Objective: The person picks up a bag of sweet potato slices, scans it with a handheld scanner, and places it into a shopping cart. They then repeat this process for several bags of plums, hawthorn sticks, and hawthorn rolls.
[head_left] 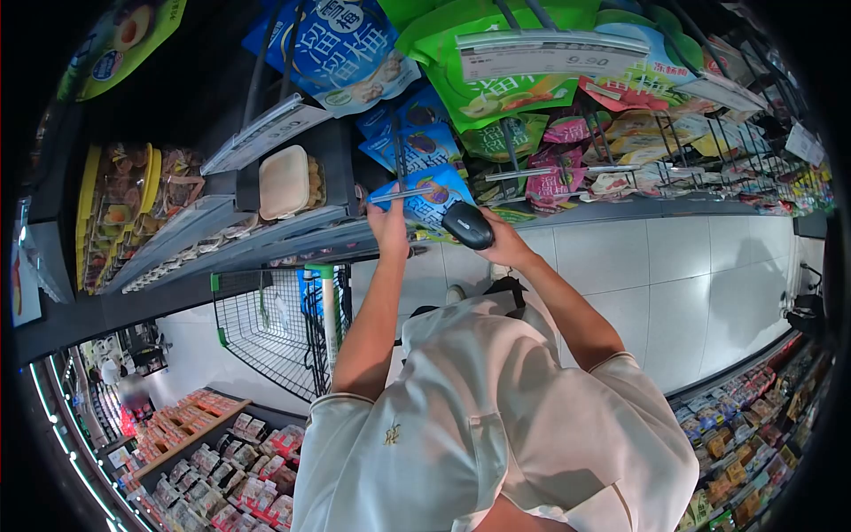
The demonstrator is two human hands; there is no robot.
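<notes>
A blue packet (434, 197) hanging at the front edge of the snack rack (620, 211) is pinched at its lower left corner by the left hand (388, 223), whose fingers are closed on the packet's edge and on the peg tip beside it. A black scanner (467, 225) is gripped in the right hand (503, 244), the fingers being wrapped round its body; the scanner is held just beside the packet, near its lower right corner. Both forearms are raised from a cream polo shirt (479, 426) toward the rack.

Above the blue packet, more blue packets (417, 146) are hung on the same column of pegs, and a large blue bag (350, 49) is seen at the top. To the right, green bags (496, 84) are hung behind a price strip (550, 55) reading 9.90, with pink packets (554, 168) lower on the rack. At the left end of the shelf (292, 232) a lidded box (285, 182) is stood, and yellow-edged trays (124, 208) are ranged further left. A wire cart (275, 328) is parked on the tiled floor (691, 284) below the shelf edge. Packed goods (230, 470) are displayed in the lower left corner, and another shelf row (745, 426) runs along the lower right.
</notes>
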